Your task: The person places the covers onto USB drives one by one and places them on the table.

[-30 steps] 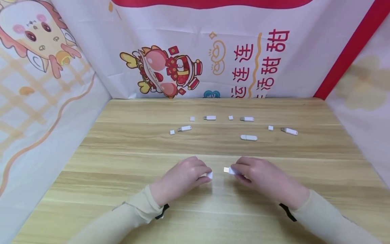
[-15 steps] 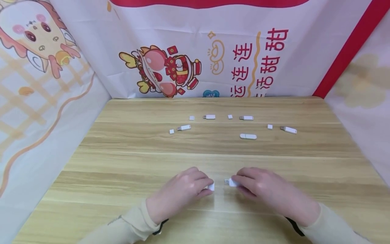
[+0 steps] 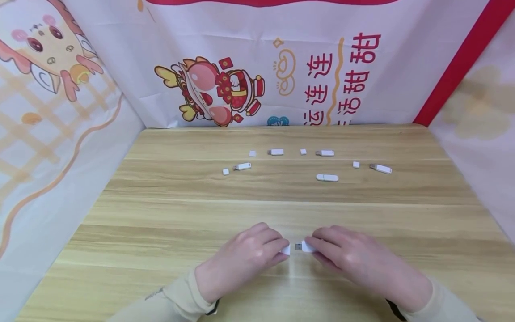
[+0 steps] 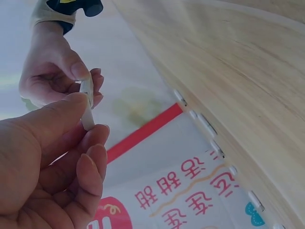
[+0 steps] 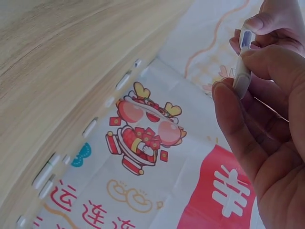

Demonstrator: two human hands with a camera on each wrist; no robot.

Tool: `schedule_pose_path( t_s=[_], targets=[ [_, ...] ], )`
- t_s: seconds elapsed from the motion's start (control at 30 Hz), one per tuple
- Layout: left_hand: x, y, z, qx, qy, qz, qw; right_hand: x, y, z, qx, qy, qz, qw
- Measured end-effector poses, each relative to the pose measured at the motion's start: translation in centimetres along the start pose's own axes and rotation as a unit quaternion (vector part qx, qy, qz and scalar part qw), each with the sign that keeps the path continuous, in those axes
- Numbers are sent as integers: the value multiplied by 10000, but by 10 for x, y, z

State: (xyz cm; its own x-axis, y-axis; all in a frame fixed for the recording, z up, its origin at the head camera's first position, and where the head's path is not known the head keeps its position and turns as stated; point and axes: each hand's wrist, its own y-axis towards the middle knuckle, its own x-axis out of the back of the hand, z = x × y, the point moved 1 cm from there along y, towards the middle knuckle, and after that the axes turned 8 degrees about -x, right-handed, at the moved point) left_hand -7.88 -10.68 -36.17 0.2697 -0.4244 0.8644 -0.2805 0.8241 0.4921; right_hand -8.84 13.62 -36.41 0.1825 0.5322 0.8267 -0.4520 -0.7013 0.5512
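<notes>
Near the front middle of the table, my left hand [image 3: 251, 257] pinches a small white USB stick cap [image 3: 286, 250] between thumb and fingertips. Facing it, my right hand [image 3: 354, 255] grips a white USB flash drive [image 3: 307, 246], its metal plug [image 3: 298, 246] bare and pointing left at the cap. A narrow gap separates plug and cap in the head view. Within the right wrist view, thumb and forefinger hold the flash drive [image 5: 242, 82] by its rear part. From the left wrist, the cap [image 4: 87, 119] shows between thumb and fingertips, lined up with the drive.
Several uncapped flash drives [image 3: 276, 152] lie along the back of the wooden table [image 3: 161, 214], each with a loose cap [image 3: 303, 152] to its left. One capped flash drive [image 3: 327, 178] lies in front of them. Printed cloth [image 3: 241, 27] hangs behind and at both sides.
Both hands have come toward the table's front edge. The cap and the flash drive's plug are now closer together, the left hand having shifted right. The drives at the back stay put.
</notes>
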Motion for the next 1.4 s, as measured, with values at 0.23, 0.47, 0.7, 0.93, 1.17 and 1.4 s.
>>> schedule_pose_path(
  t_s=[0.23,0.47,0.7,0.93,1.17,1.4],
  targets=[
    [5,2,-3,3,7,-4,10000,2,1,5,107,22,-112,9999],
    [8,4,-5,-39,54,-56,10000,3,2,8,103,50,-77,9999],
    [9,5,-5,-155,327,-138,9993,4,5,10,62,44,-29,10000],
    [10,6,-4,-264,445,-234,9984,5,4,11,-51,115,32,9999],
    [9,7,-5,-38,189,-88,9998,4,6,11,-179,54,-136,9997],
    [9,10,-4,25,139,-63,9999,2,6,9,-150,43,-244,9996]
  ],
)
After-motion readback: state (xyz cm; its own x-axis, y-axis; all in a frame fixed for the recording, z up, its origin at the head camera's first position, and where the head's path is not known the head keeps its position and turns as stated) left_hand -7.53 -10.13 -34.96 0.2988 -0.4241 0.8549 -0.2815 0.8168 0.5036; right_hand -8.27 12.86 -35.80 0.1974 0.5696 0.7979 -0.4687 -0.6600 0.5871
